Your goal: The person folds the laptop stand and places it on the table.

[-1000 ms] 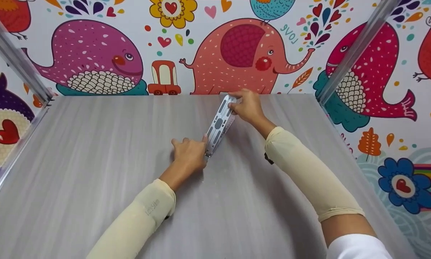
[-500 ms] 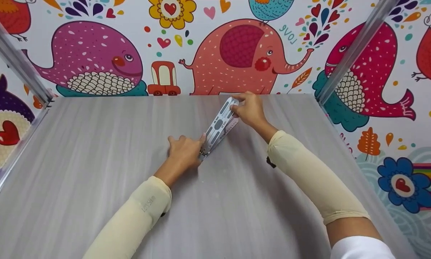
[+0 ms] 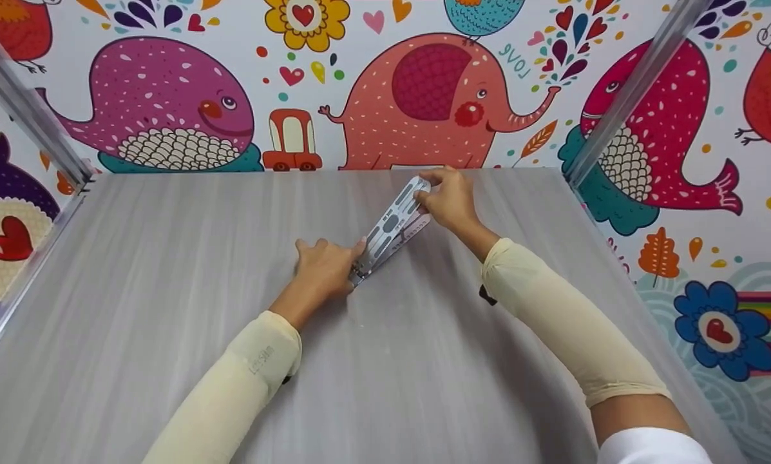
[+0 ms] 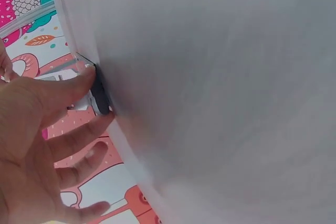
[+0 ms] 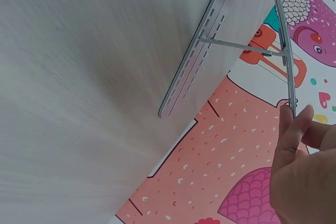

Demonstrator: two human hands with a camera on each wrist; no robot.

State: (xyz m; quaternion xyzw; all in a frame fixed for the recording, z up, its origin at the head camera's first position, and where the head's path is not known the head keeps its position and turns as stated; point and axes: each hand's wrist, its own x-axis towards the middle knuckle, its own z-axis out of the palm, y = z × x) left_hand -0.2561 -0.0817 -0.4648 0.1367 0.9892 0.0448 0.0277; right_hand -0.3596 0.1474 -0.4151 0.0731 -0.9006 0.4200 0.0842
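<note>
A folding laptop stand (image 3: pixel 389 223), silver-grey with slotted plates, stands partly unfolded near the table's back edge. My left hand (image 3: pixel 326 269) pinches its hinge end between thumb and forefinger; in the left wrist view a dark pad (image 4: pixel 99 92) shows there, and the other fingers are spread. With thumb and fingertips my right hand (image 3: pixel 451 197) holds the raised plate's free end. The right wrist view shows the lower plate (image 5: pixel 193 59) on the tabletop, the raised plate (image 5: pixel 286 40) edge-on, and a thin strut (image 5: pixel 241 45) linking them.
The grey wood-grain table (image 3: pixel 166 270) spreads out around both hands. Behind it rises a wall (image 3: pixel 333 96) printed with cartoon animals. Metal posts stand at the left (image 3: pixel 37 106) and right (image 3: pixel 630 103) back corners.
The gap between the stand's plates has widened, with more of the lower plate showing. My left hand has moved slightly left with the hinge end; my right hand has shifted slightly right and down.
</note>
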